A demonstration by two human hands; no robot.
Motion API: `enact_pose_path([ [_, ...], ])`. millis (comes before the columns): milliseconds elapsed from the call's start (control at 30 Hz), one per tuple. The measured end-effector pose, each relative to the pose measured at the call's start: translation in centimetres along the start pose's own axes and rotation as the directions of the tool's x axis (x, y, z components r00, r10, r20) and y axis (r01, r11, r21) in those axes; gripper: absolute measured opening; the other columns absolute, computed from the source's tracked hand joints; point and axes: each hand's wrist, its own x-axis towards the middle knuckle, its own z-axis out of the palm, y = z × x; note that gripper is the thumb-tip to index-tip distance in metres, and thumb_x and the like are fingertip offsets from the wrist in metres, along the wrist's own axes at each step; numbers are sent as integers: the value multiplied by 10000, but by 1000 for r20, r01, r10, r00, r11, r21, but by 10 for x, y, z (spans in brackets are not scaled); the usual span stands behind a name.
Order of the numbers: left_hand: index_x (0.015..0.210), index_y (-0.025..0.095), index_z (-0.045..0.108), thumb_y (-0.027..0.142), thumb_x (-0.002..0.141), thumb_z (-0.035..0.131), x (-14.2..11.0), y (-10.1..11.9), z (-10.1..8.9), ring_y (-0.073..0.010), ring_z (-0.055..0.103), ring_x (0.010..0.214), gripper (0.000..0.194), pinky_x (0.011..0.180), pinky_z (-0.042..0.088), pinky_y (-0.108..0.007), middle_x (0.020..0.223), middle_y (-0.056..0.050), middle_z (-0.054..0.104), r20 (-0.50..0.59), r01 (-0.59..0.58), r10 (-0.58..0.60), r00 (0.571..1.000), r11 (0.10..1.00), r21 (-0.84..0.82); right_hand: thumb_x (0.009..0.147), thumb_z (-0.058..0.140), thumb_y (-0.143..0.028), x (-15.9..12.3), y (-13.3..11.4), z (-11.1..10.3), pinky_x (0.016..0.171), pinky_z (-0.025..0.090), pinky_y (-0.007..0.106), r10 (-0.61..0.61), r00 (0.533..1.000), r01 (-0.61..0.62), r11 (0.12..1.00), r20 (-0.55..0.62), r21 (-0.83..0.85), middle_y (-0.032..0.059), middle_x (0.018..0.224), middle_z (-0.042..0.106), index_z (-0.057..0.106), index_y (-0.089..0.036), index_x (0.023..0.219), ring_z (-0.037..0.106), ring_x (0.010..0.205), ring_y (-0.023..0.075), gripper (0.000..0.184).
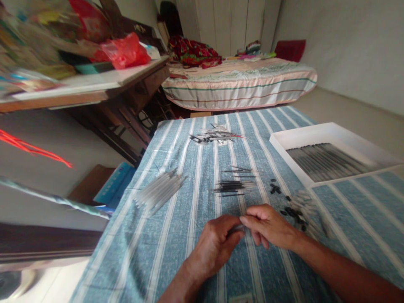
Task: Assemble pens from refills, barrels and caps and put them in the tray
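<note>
My left hand (217, 246) and my right hand (268, 229) meet over the blue striped cloth (176, 252), fingers pinched together on a thin dark pen part (236, 229) held between them. Just beyond my hands lies a bundle of thin black refills (232, 186). Small black caps (292, 210) are scattered to the right of my right hand. A pile of clear pen barrels (159, 191) lies to the left.
A white tray (284, 141) holding rows of dark pens sits at the right. Another heap of pen parts (214, 135) lies at the far end of the cloth. A cluttered wooden table (94, 82) stands at left; a bed (240, 82) is behind.
</note>
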Motion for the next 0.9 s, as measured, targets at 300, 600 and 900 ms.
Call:
enact_pose_path([
  [300,742,156,603,211,903,434,-1,3,-13,-145,553,700,240,635,411,-245,728,-28,575,60,0,-9,998,989,148,843,480,-463,-2,-4,-2,345,283,156,-84,994,83,996,-73,-23,-60,449,506,420,-188,582,408,324,46,384],
  [600,731,155,583,231,908,444,-1,2,-10,-149,556,760,237,673,417,-242,787,-43,567,60,-38,26,998,979,200,844,477,-450,-2,-3,-3,328,247,148,-32,997,30,999,-71,-17,-67,429,494,410,-188,584,392,307,45,375],
  [900,685,177,597,248,816,573,0,1,-13,-142,541,652,151,606,371,-250,683,-12,573,-87,80,-65,994,978,193,857,476,-404,-5,-12,-26,454,340,183,-230,963,178,933,-140,-312,-46,494,513,475,-182,599,468,435,76,340],
])
